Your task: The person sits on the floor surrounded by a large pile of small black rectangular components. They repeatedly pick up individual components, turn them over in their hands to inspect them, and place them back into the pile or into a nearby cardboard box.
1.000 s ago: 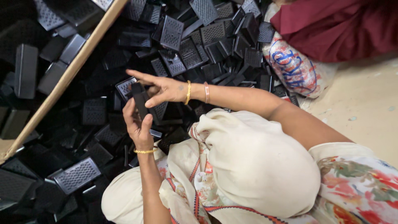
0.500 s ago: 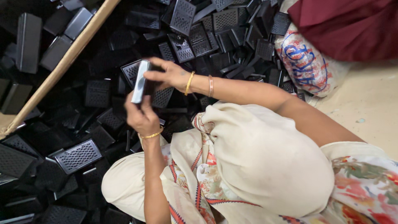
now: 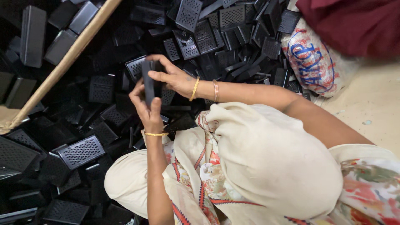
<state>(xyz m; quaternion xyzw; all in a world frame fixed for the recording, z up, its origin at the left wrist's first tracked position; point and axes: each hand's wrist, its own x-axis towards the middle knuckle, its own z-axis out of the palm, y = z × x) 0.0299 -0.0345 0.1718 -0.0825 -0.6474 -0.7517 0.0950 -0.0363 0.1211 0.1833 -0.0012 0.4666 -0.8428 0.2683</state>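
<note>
Hands meet over the heap: the left hand (image 3: 146,109) grips a black plastic piece (image 3: 149,83) upright from below, and the right hand (image 3: 175,78) pinches its top edge. Holding it above the pile of black grilles (image 3: 81,151), beside the wooden stick (image 3: 68,56), a firm lower grip should steady it while the upper fingers work.

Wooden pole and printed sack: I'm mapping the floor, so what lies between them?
Head view: a heap of black perforated plastic covers fills the stretch between wooden pole and printed sack.
</note>
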